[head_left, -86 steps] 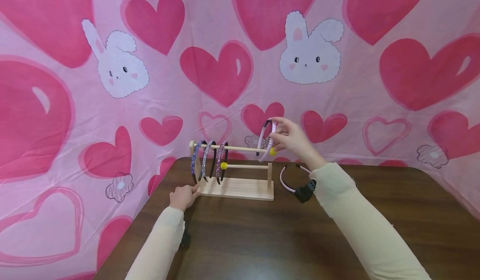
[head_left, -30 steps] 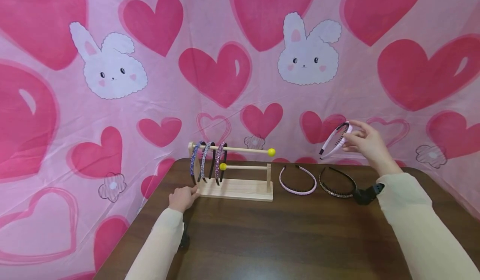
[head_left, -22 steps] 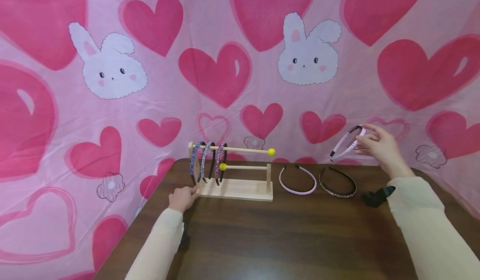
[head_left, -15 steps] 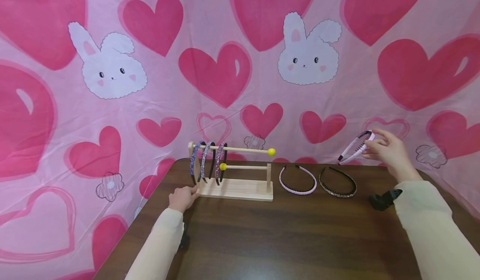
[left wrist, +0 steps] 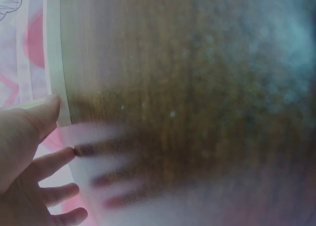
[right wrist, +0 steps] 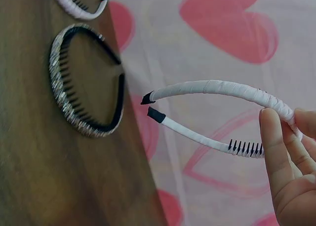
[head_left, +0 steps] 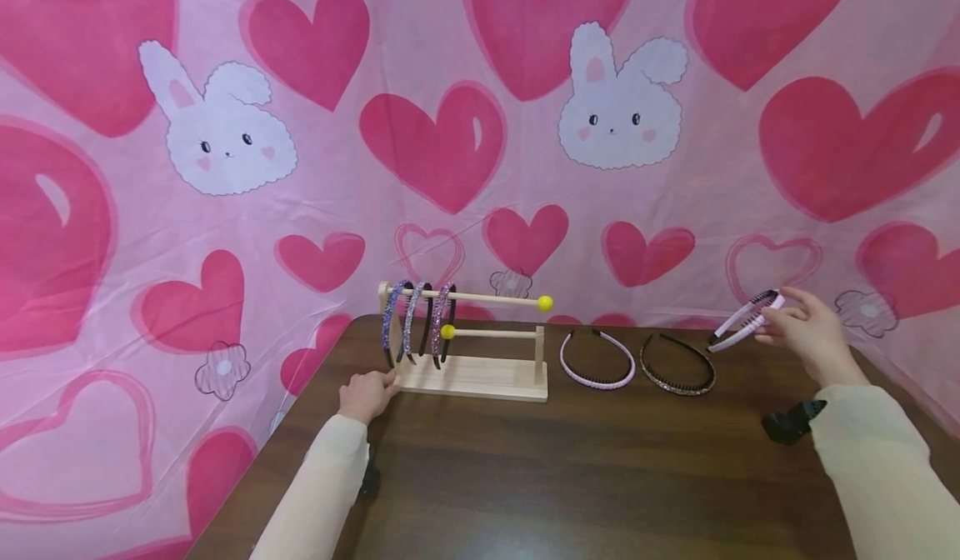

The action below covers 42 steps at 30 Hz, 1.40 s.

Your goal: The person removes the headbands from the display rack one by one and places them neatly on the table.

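Note:
My right hand [head_left: 813,335] pinches a pale pink ribbon-wrapped headband [right wrist: 207,87] between thumb and fingers at its curved top. Its black-tipped ends point left, toward a dark headband with glittery trim [head_left: 675,389] on the table. Beside that lies another pink headband [head_left: 600,385] with inner teeth. My left hand [head_left: 367,395] touches the left end of a wooden headband stand [head_left: 472,377]; in the left wrist view the thumb meets the base's corner and the fingers are spread. On the upper rod hang blue [head_left: 388,327], silver [head_left: 409,327] and pink [head_left: 437,327] glittery headbands.
The stand's two rods end in yellow balls, the upper ball [head_left: 545,302] at right and the lower ball [head_left: 447,332] nearer the middle. A brown wooden table [head_left: 570,477] lies beneath. Behind it hangs a pink cloth [head_left: 517,185] printed with hearts and rabbits.
My right hand has carried the pale pink headband from the upper rod's right end far to the right, then lowered it toward the table. The left hand has stayed at the stand.

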{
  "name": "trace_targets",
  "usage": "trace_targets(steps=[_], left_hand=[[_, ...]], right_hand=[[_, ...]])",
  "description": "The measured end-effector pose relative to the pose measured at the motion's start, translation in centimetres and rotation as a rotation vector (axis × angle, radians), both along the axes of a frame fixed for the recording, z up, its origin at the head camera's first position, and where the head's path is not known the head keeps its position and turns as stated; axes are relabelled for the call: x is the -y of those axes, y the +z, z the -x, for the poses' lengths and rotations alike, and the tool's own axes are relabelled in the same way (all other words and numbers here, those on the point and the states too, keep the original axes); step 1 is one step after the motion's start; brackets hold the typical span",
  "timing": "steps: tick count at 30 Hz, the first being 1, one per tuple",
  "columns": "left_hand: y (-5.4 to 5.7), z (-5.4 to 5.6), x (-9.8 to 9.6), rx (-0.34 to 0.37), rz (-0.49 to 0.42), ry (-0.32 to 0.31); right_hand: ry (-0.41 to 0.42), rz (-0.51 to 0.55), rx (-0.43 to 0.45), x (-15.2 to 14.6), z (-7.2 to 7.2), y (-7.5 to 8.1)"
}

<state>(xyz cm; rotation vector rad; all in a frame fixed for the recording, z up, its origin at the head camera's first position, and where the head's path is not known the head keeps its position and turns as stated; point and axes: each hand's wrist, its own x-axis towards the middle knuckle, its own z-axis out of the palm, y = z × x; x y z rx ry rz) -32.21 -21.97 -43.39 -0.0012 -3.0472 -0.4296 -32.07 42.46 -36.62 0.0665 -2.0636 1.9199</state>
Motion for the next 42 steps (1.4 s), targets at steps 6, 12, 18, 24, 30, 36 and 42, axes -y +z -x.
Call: trace_targets(steps=[6, 12, 18, 24, 30, 36, 42], left_hand=[[0.1, 0.0, 0.0, 0.01, 0.01, -0.002], [0.0, 0.1, -0.2, 0.01, 0.014, 0.003], [0.2, 0.1, -0.3, 0.011, 0.019, -0.003], [0.3, 0.0, -0.4, 0.027, 0.013, -0.003], [0.4, 0.0, -0.4, 0.039, 0.013, 0.0], [0.4, 0.1, -0.3, 0.027, 0.015, -0.001], [0.4, 0.0, -0.3, 0.03, 0.011, 0.0]], right_hand=[[-0.015, 0.113, 0.017, -1.7, -0.3, -1.7], [-0.068, 0.224, -0.051, -8.2, 4.1, -8.7], [-0.115, 0.312, -0.03, -9.0, 3.5, -10.5], [-0.196, 0.23, 0.085, -6.2, -0.1, -8.7], [-0.218, 0.156, 0.176, -1.6, -4.7, -5.2], [-0.204, 0.101, 0.216, -0.4, -6.6, -4.6], [-0.213, 0.084, 0.268, -0.5, -6.4, -5.5]])
